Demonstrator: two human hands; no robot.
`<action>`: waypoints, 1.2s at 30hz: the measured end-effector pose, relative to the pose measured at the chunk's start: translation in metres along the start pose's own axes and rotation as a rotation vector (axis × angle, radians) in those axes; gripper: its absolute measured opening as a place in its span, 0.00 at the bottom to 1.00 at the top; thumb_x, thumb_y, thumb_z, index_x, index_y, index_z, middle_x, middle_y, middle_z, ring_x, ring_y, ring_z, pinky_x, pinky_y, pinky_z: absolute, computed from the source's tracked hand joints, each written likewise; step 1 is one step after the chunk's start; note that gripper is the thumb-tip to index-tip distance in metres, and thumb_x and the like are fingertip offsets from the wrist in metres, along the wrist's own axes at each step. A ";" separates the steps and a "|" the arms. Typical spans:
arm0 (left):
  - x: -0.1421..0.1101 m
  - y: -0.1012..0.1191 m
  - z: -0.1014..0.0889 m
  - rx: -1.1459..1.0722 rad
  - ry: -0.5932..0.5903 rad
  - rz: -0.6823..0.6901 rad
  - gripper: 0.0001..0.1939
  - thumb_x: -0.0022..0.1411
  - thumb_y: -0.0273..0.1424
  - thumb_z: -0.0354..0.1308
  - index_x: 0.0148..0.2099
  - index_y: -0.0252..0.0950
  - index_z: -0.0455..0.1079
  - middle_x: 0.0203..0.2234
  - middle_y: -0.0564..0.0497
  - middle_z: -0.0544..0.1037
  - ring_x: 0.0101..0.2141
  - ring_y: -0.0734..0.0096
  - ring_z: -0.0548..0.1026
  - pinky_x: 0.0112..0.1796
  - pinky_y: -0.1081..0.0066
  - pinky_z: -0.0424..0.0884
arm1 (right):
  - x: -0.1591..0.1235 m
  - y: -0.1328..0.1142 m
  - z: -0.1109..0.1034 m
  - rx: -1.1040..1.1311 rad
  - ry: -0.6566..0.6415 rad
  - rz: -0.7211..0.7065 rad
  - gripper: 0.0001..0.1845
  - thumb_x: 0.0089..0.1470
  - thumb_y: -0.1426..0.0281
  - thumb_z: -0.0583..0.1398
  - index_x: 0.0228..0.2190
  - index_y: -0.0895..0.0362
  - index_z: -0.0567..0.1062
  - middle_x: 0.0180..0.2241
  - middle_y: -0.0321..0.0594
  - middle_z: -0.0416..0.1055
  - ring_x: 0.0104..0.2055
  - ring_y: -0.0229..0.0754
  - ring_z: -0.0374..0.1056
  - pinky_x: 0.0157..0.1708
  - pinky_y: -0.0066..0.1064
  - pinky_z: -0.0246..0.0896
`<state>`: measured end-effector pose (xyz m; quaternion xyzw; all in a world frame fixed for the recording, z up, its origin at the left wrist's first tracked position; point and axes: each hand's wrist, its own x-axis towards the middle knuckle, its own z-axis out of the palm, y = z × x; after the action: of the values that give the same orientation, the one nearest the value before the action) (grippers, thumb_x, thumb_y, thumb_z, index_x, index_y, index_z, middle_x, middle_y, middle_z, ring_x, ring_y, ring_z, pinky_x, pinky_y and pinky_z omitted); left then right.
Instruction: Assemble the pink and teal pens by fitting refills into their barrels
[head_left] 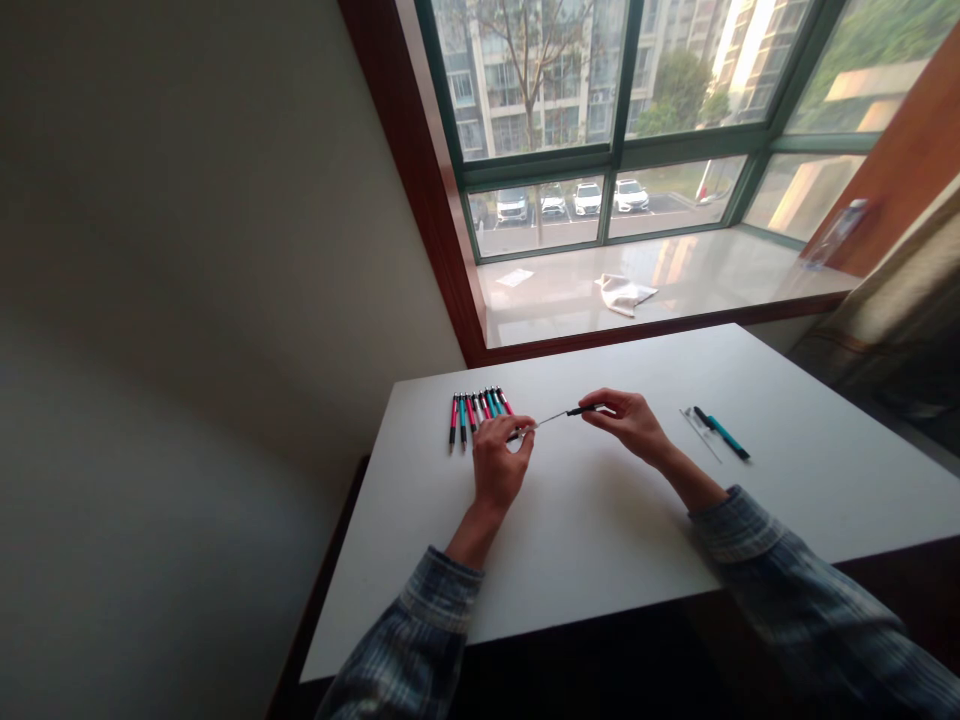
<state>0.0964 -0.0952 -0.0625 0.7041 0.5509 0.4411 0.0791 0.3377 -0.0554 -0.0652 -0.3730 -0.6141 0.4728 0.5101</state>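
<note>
Head camera looks down on two bare hands meeting above a white rectangular table. The fingers of the right hand (604,402) are curled nearly shut, pinching a short black pen barrel (580,410) at its end. A thin silver pen refill (546,420) runs from that barrel across the gap between the hands. Its far end reaches the closed fingertips of the left hand (502,462), which appear to grip it, though the fingers partly hide that end. Both hands hover just above the white tabletop (592,540), and the refill stays level between them.

Just beside the left hand, a tight row of slim pink, teal and black retractable pens (480,416) lies side by side on the table, tips toward the camera. Off to the right of the right hand, a teal-and-black pen (721,435) lies at a slant, next to a thin clear tube (701,434). Plaid flannel sleeves (795,585) cover both forearms.

Beyond the table, a pale stone window sill (540,310) carries a crumpled white cloth (626,294) and a clear plastic bottle (836,235). Green-framed windows (615,155) look onto parked white cars (589,198).
</note>
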 end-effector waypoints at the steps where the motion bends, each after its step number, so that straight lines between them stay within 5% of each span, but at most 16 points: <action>1: 0.000 0.000 0.000 -0.003 0.000 -0.001 0.08 0.63 0.24 0.64 0.41 0.43 0.79 0.38 0.53 0.84 0.41 0.60 0.77 0.48 0.60 0.70 | 0.000 0.000 0.000 -0.001 0.008 -0.005 0.14 0.51 0.61 0.72 0.38 0.54 0.83 0.40 0.43 0.81 0.45 0.48 0.77 0.49 0.41 0.74; 24: -0.006 0.010 0.003 0.073 -0.091 0.091 0.05 0.65 0.27 0.64 0.42 0.44 0.78 0.39 0.53 0.83 0.44 0.59 0.76 0.49 0.59 0.66 | -0.004 0.013 0.015 0.009 -0.091 -0.011 0.19 0.49 0.57 0.72 0.39 0.56 0.82 0.39 0.43 0.82 0.44 0.49 0.79 0.52 0.46 0.75; 33: -0.007 0.009 0.002 0.065 -0.103 0.117 0.05 0.65 0.27 0.64 0.42 0.44 0.78 0.39 0.52 0.83 0.45 0.60 0.76 0.50 0.58 0.66 | -0.007 0.004 0.013 -0.336 -0.086 0.008 0.21 0.59 0.50 0.64 0.30 0.55 0.82 0.24 0.39 0.79 0.26 0.42 0.73 0.31 0.34 0.70; 36: -0.007 0.008 0.002 0.068 -0.107 0.112 0.06 0.65 0.27 0.65 0.42 0.45 0.78 0.39 0.52 0.83 0.45 0.59 0.76 0.50 0.57 0.66 | -0.008 0.000 0.011 -0.286 -0.128 0.016 0.20 0.59 0.52 0.64 0.43 0.54 0.80 0.29 0.40 0.80 0.30 0.43 0.76 0.34 0.35 0.72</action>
<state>0.1041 -0.1037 -0.0628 0.7588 0.5201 0.3875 0.0596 0.3282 -0.0651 -0.0673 -0.4157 -0.7037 0.4072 0.4076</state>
